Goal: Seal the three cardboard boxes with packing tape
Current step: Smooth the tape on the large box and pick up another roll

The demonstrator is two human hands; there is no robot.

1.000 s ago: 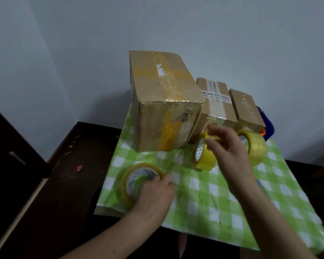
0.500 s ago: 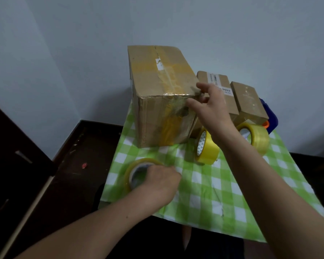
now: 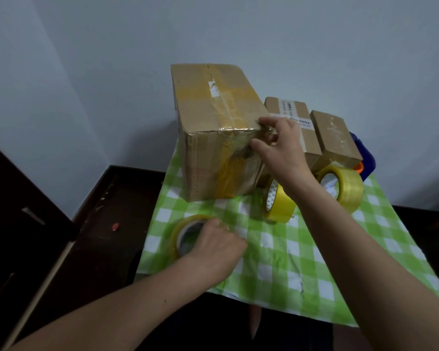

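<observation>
The right hand (image 3: 281, 153) has its thumb and first finger pinched on the near top corner of the big cardboard box (image 3: 218, 130), right where crinkly tape wraps over the edge. Whether the fingers hold a loose bit of tape or just press on the corner is hard to tell. The left hand (image 3: 213, 247) is curled over a roll of clear tape (image 3: 185, 234) that lies flat on the cloth near the front left, with the fingers bent around its far side. The big box stands on a table with a green and white checked cloth (image 3: 276, 254), and it has yellow and clear tape running along its top and down its front. Just to the right of it, touching its side, is a middle cardboard box (image 3: 293, 122) with a white label and a strip of tape across the top. Next to that is a small cardboard box (image 3: 336, 138), the smallest of the three. In front of those two boxes stand two rolls on their edges: a bright yellow tape roll (image 3: 280, 203) partly hidden under the right arm, and a bigger pale yellow tape roll (image 3: 342, 187) farther right. Behind the small box a blue thing (image 3: 365, 160) with an orange bit peeks out. The table stands against a pale wall (image 3: 112, 72).
</observation>
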